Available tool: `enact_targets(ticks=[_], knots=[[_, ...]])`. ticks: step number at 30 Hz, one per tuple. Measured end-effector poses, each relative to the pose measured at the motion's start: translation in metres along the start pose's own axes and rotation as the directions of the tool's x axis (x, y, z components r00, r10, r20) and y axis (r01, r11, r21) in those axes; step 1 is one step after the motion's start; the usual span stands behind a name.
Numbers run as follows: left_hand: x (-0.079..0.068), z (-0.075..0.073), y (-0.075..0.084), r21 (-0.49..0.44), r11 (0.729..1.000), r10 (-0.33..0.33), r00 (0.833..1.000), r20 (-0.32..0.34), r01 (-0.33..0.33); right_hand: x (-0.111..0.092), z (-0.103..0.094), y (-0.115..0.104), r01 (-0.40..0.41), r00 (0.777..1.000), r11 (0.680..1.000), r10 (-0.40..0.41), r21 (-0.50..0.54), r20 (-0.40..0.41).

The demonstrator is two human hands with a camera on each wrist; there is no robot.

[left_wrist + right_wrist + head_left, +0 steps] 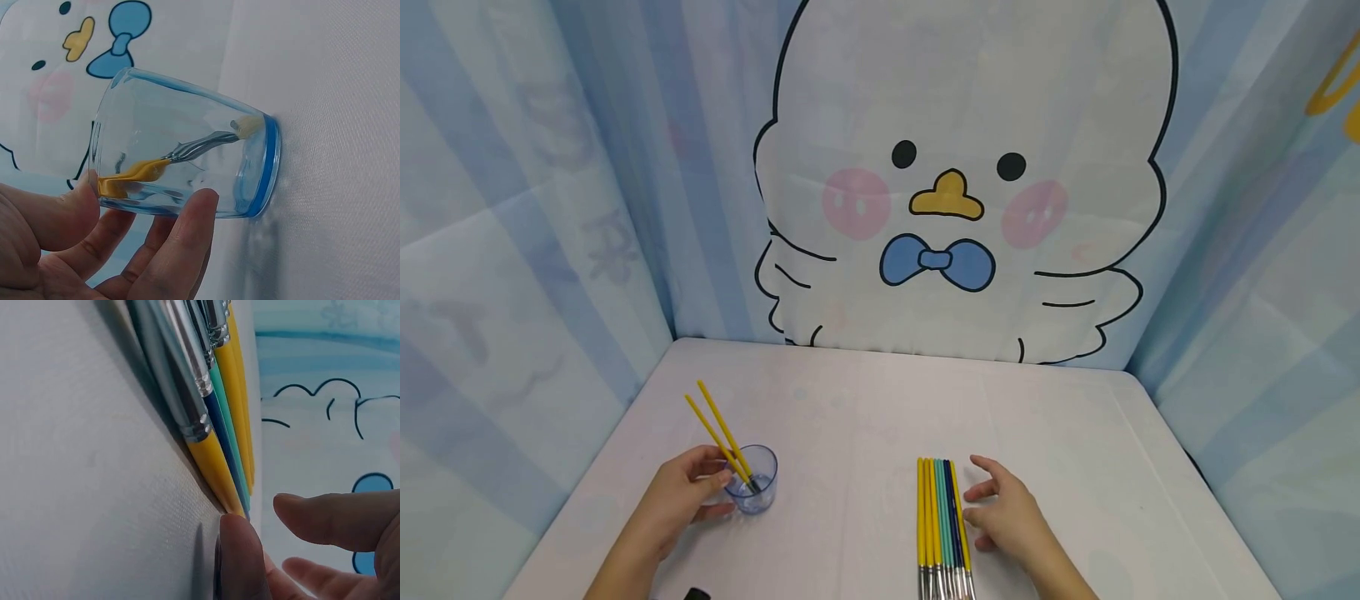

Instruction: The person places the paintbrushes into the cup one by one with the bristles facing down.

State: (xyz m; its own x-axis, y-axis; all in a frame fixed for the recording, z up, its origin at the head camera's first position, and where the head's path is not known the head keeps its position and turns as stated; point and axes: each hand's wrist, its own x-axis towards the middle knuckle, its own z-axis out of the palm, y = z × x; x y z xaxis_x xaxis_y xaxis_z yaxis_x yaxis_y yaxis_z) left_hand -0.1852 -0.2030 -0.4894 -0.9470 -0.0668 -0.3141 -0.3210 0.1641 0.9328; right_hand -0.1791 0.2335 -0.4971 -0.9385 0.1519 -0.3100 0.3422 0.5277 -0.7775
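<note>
A clear bluish cup (763, 500) stands on the left part of the table, holding two yellow-handled paintbrushes (715, 412) that lean left, bristles down. My left hand (681, 492) holds its side; in the left wrist view the thumb is at the rim and the fingers lie along the wall of the cup (187, 119). Right of centre, several paintbrushes (928, 508) lie in a row, with yellow, teal and dark blue handles and their bristle ends toward me. Beside the row's right edge is my right hand (1009, 515), fingers spread and nothing in its grasp.
The white-covered table (842, 417) is enclosed by pale blue curtains (512, 250), with a cartoon bird printed on the back one. A small black object (697, 594) shows at the bottom edge of the head view.
</note>
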Motion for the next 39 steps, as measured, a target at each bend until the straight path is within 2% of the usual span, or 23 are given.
enact_targets(ticks=[7,22,30,39], knots=[[0.0,0.001,-0.001,0.008,1.0,-0.01,1.0,-0.005,0.01,-0.001,0.004,0.003,0.041,0.999,0.997,-0.039,-0.063,0.024],[0.0,0.003,0.002,0.027,1.0,-0.014,1.0,-0.008,0.014,-0.001,0.009,0.003,0.074,0.996,0.969,-0.082,-0.236,-0.024],[-0.001,0.002,0.003,0.014,1.0,-0.016,1.0,-0.013,0.016,0.0,0.009,-0.001,0.079,0.995,0.959,-0.091,-0.271,-0.035],[0.0,0.001,0.0,0.018,1.0,-0.019,1.0,-0.014,0.019,-0.002,0.013,-0.003,0.118,0.989,0.919,-0.142,-0.377,-0.036]])
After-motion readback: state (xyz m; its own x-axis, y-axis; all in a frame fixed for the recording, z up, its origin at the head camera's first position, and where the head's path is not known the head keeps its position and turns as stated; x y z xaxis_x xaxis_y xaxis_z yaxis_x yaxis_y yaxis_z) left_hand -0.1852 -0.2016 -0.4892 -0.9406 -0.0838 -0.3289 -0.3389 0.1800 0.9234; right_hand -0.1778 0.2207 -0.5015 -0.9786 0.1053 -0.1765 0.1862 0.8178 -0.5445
